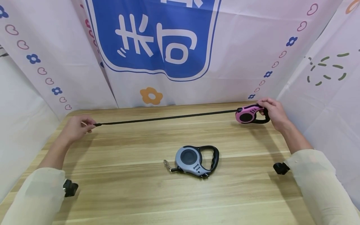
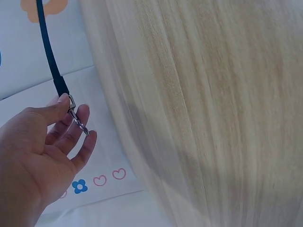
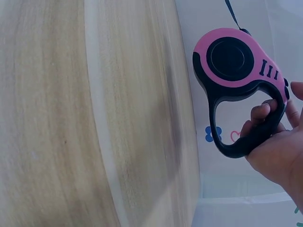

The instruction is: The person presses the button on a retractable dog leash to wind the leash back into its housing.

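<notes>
A pink and black retractable dog leash [image 1: 246,115] hangs above the far right of the table. My right hand [image 1: 274,114] grips its black looped handle, with fingers curled through the loop in the right wrist view. From the case a black strap [image 1: 168,117] runs straight and taut across to the left. My left hand [image 1: 77,127] pinches the strap's end between thumb and fingers. At that end the left wrist view shows a metal snap hook [image 2: 78,118] lying against the fingers. A grey-blue and black retractable leash [image 1: 189,159] lies mid-table, its metal clip pointing left.
The wood-grain table [image 1: 126,193] spans the space between both arms. White printed cloth [image 1: 239,47] stands along the back and both sides. A small black device sits at each sleeve cuff.
</notes>
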`<action>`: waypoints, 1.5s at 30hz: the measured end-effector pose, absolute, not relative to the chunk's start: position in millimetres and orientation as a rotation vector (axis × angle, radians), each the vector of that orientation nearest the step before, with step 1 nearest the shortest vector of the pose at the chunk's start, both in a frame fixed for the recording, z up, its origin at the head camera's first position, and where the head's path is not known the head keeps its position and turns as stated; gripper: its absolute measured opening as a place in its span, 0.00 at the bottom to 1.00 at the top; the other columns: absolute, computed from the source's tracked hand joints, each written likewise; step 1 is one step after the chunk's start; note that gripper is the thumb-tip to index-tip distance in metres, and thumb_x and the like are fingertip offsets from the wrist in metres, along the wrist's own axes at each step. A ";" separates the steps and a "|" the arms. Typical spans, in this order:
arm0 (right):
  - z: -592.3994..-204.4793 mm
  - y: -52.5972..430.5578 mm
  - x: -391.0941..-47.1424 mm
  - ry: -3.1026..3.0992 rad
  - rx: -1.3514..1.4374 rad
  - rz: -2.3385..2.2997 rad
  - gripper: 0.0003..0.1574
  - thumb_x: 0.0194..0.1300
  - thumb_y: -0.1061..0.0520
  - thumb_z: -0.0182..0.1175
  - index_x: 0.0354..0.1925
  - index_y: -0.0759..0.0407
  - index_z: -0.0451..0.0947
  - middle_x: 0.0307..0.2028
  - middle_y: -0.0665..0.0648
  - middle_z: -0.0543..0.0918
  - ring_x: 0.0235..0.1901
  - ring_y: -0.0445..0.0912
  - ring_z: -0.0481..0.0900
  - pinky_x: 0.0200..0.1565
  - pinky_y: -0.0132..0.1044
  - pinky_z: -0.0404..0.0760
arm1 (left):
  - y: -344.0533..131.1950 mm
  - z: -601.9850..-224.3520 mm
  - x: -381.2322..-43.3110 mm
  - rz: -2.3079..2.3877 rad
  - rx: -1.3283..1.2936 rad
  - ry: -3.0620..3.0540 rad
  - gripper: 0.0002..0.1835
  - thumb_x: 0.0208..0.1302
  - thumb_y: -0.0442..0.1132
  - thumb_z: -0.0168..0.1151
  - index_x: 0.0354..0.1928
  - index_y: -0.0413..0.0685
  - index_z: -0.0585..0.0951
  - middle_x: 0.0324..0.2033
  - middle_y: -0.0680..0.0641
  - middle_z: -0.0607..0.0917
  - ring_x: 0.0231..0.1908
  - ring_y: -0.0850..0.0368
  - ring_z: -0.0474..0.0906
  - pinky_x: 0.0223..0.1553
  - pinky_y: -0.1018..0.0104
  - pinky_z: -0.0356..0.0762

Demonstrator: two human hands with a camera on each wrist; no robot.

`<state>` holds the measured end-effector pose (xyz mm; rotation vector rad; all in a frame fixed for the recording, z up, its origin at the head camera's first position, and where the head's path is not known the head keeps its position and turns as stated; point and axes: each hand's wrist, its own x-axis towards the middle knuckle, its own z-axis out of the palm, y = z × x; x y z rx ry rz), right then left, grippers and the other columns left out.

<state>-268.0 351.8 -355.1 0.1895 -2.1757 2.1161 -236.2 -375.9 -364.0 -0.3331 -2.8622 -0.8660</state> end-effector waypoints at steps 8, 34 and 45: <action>-354.9 354.2 -267.1 -2.141 0.100 2.125 0.18 0.77 0.62 0.57 0.32 0.48 0.87 0.30 0.44 0.82 0.28 0.37 0.74 0.31 0.24 0.76 | -376.0 -364.0 -236.1 -0.872 -0.339 -2.874 0.07 0.68 0.22 0.63 0.44 0.20 0.81 0.34 0.28 0.85 0.24 0.64 0.81 0.22 0.70 0.76; -358.9 371.5 -266.7 -1.930 0.038 2.361 0.26 0.76 0.70 0.48 0.28 0.55 0.87 0.23 0.48 0.82 0.21 0.39 0.71 0.25 0.26 0.72 | -369.1 -343.8 -222.8 -1.359 -0.117 -2.737 0.12 0.76 0.35 0.60 0.51 0.31 0.84 0.34 0.72 0.84 0.33 0.70 0.80 0.37 0.77 0.79; -357.9 373.3 -265.0 -1.871 -0.043 2.430 0.24 0.74 0.72 0.53 0.26 0.56 0.87 0.25 0.48 0.83 0.20 0.38 0.71 0.23 0.26 0.72 | -372.1 -339.3 -221.7 -1.551 -0.128 -2.633 0.17 0.73 0.30 0.63 0.38 0.65 0.89 0.32 0.67 0.87 0.31 0.68 0.82 0.34 0.77 0.79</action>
